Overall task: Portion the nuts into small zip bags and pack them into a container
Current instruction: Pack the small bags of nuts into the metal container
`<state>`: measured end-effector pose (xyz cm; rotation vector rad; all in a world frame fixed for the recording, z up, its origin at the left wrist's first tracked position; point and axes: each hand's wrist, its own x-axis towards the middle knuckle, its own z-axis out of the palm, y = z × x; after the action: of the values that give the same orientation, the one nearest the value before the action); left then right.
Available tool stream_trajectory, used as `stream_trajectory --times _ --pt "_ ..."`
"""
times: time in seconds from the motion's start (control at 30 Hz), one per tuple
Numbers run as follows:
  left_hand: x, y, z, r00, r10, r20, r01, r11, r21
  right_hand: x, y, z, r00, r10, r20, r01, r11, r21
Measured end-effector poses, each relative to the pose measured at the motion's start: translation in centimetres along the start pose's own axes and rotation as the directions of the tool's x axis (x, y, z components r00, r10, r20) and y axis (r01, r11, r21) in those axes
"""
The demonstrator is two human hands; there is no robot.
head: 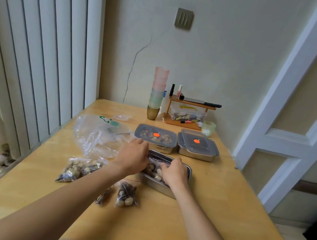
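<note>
Both forearms reach forward, left hand and right hand grip-pressing a zip bag into the steel container.

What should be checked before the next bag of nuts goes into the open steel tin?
1. Open tin has no lid on: ok.
2. Both hands, left hand and right hand, inside the tin on a bag: ok.
3. Room left in the tin: cannot tell.
4. Filled bags waiting on the table: ok.
5. That bag's zip closed: cannot tell.
</note>
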<state>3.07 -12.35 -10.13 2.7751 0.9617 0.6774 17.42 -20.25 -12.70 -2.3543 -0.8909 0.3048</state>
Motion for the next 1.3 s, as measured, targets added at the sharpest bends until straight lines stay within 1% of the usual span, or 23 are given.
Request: stream_trajectory --times 0.03,0.1,0.17,0.23,0.3,0.37,0.43,0.5,0.57,0.63,0.7,0.77,0.83,0.87,0.9,0.97,1.0,1.07,1.13,1.17,1.2,1.23,1.3 --pt "-0.2 -0.1 -0.4 0.999 -0.048 0.003 0.048 0.998 0.044 -0.1 0.0 -0.1 1.000 -0.002 -0.004 0.002 1.000 -0.015" --pt "-0.8 -0.4 -1.0 0.988 -0.114 0.107 0.096 0.981 0.166 -0.2 0.1 -0.2 1.000 -0.008 -0.005 0.008 0.999 -0.037" --pt "-1.3 -0.4 -1.5 0.971 -0.151 0.185 0.115 0.975 0.189 -0.2 -0.1 0.0 1.000 -0.014 0.003 0.014 0.999 -0.044" --pt "-1.5 -0.2 -2.1 0.972 -0.164 0.168 0.136 0.977 0.164 0.0 -0.1 0.2 0.999 -0.025 0.030 0.027 0.998 -0.057" --pt "-1.7 0.1 -2.7 0.970 -0.222 0.101 0.209 0.970 0.123 0.2 0.0 0.3 0.997 -0.025 0.079 0.033 0.994 -0.101" --pt "-2.2 0.2 -3.4 0.957 -0.275 0.092 0.256 0.950 0.176 0.1 0.1 0.2 0.994 -0.010 0.108 0.025 0.990 -0.138" --pt "-2.7 0.0 -3.7 0.941 -0.278 0.193 0.226 0.941 0.252 0.1 0.2 0.1 0.996 -0.001 0.093 0.015 0.988 -0.154" --pt "-3.1 0.1 -3.7 0.898 -0.267 0.351 0.200 0.956 0.216 -0.1 0.1 0.0 0.999 -0.012 0.040 0.019 0.985 -0.172" --pt "-3.4 0.4 -3.5 0.834 -0.259 0.487 0.198 0.965 0.174 -0.2 0.0 0.1 1.000 -0.022 -0.011 0.020 0.984 -0.180" --pt "-3.6 0.8 -3.2 0.787 -0.244 0.567 0.152 0.967 0.205 -0.4 -0.1 0.3 0.998 -0.050 -0.040 0.041 0.981 -0.192" --pt "-3.9 1.1 -3.3 0.771 -0.205 0.602 0.072 0.969 0.238 -0.8 -0.4 0.1 0.995 -0.088 -0.045 0.079 0.981 -0.177" --pt "-4.0 1.1 -4.1 0.773 -0.192 0.605 0.086 0.976 0.200 -1.4 -0.6 -0.4 0.982 -0.180 -0.060 0.174 0.979 -0.104" --pt "-4.0 1.2 -5.1 0.772 -0.170 0.612 0.092 0.983 0.157 -2.5 -0.9 -1.4 0.946 -0.316 -0.067 0.318 0.948 0.017" --pt "-3.9 1.2 -5.5 0.774 -0.158 0.614 0.092 0.986 0.137 -3.2 -1.1 -1.9 0.926 -0.375 -0.038 0.376 0.919 0.115" --pt "-3.8 1.1 -5.8 0.781 -0.148 0.607 0.098 0.989 0.115 -3.9 -1.4 -2.5 0.912 -0.408 0.033 0.389 0.889 0.240" --pt "-3.4 1.1 -6.6 0.820 -0.147 0.553 0.151 0.988 0.038 -5.7 -2.1 -3.6 0.862 -0.444 0.245 0.302 0.837 0.456" --pt "-3.1 1.0 -6.8 0.848 -0.156 0.507 0.199 0.980 -0.031 -6.2 -2.1 -3.9 0.827 -0.462 0.319 0.267 0.824 0.500" --pt "-2.4 0.7 -6.8 0.899 -0.218 0.379 0.317 0.922 -0.221 -6.5 -2.0 -4.3 0.773 -0.511 0.375 0.256 0.793 0.553" --pt "-1.9 1.0 -6.6 0.921 -0.292 0.258 0.379 0.822 -0.424 -6.1 -1.7 -4.3 0.743 -0.551 0.379 0.244 0.751 0.614" --pt "-1.6 1.2 -6.2 0.927 -0.309 0.211 0.374 0.782 -0.498 -5.6 -1.4 -4.2 0.758 -0.547 0.354 0.239 0.739 0.630" --pt "-1.4 1.7 -5.9 0.936 -0.306 0.177 0.352 0.763 -0.542 -5.1 -1.1 -4.1 0.795 -0.523 0.306 0.243 0.738 0.629" --pt "-1.4 2.1 -5.4 0.947 -0.287 0.146 0.319 0.776 -0.544 -4.6 -0.8 -4.0 0.845 -0.476 0.243 0.260 0.764 0.591" --pt "-1.5 2.2 -3.9 0.975 -0.188 0.119 0.221 0.883 -0.415 -3.6 -0.1 -3.8 0.945 -0.319 0.070 0.268 0.880 0.393"
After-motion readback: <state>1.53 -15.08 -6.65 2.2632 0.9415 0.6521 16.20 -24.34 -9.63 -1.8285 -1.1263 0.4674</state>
